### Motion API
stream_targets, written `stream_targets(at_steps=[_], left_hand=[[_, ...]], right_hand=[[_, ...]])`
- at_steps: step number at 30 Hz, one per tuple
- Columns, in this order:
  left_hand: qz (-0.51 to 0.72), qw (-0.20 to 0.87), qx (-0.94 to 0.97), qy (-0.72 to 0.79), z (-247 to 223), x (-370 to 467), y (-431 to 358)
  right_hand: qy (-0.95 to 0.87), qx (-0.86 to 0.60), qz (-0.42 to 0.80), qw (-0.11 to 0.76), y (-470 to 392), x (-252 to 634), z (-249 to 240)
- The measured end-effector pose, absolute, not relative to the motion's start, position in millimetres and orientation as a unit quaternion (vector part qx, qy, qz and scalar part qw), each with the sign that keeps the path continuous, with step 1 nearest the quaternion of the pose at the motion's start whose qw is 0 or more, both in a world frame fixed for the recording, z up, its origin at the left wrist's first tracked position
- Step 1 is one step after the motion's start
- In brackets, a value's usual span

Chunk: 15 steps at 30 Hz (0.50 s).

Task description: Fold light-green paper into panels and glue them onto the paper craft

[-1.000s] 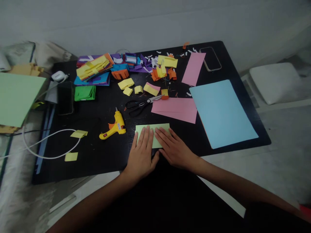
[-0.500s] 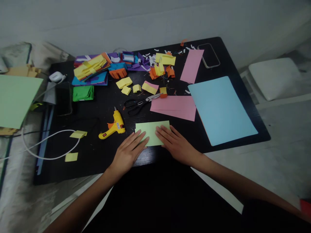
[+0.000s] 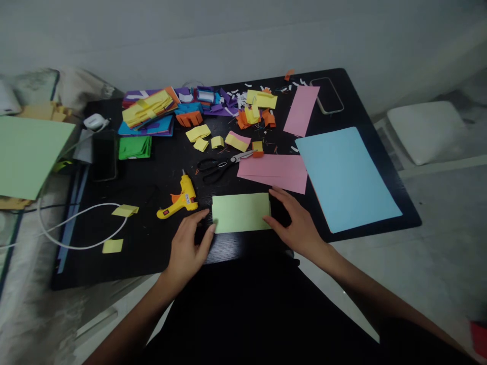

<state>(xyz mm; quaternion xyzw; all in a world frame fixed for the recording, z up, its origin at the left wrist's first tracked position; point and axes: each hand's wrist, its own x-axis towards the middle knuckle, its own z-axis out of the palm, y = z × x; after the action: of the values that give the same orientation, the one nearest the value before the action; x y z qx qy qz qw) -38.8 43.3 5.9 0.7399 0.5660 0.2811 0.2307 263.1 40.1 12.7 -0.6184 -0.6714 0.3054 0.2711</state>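
A light green paper rectangle [image 3: 241,213] lies flat near the front edge of the black table [image 3: 160,253]. At its left end is my left hand [image 3: 190,241], thumb and fingers apart, the thumb tip by the lower left corner. My right hand [image 3: 299,223] is spread at the right end, its thumb on or at the paper's right edge and its fingers by the upper right corner. Behind the green paper lie pink sheets [image 3: 281,172] and black-handled scissors [image 3: 216,167]. To the left lies a yellow glue gun [image 3: 183,197].
Light blue sheets [image 3: 346,177] cover the right side. Folded coloured papers [image 3: 152,109], white and orange scraps, and a phone [image 3: 327,95] lie toward the back. A white cable [image 3: 76,247], another phone [image 3: 105,156] and a large green sheet [image 3: 30,157] are at the left.
Both hands have moved outward from on top of the green paper to its two ends, leaving its surface uncovered. The whole view has shifted slightly.
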Motion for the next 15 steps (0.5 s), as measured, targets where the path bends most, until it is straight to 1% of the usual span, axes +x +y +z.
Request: stream_targets(at_steps=[2, 4, 9, 12, 15], left_hand=[[0.274, 0.284, 0.682, 0.616, 7.8, -30.5, 46.0], [0.279, 0.325, 0.649, 0.629, 7.7, -23.8, 51.6], [0.303, 0.398, 0.594, 0.63, 4.4, -18.7, 67.7], [0.305, 0.449, 0.568, 0.619, 4.2, -20.6, 73.2], [0.277, 0.46, 0.587, 0.605, 6.0, -22.6, 75.0]], right_hand=[[-0.643, -0.634, 0.335, 0.267, 47.1, 258.9, 13.6], [-0.635, -0.633, 0.361, 0.256, 53.7, 255.7, 13.3], [-0.619, -0.634, 0.39, 0.249, 64.9, 253.8, 15.0], [-0.627, -0.629, 0.398, 0.227, 68.7, 256.4, 17.0], [-0.655, -0.614, 0.392, 0.201, 72.5, 258.8, 19.7]])
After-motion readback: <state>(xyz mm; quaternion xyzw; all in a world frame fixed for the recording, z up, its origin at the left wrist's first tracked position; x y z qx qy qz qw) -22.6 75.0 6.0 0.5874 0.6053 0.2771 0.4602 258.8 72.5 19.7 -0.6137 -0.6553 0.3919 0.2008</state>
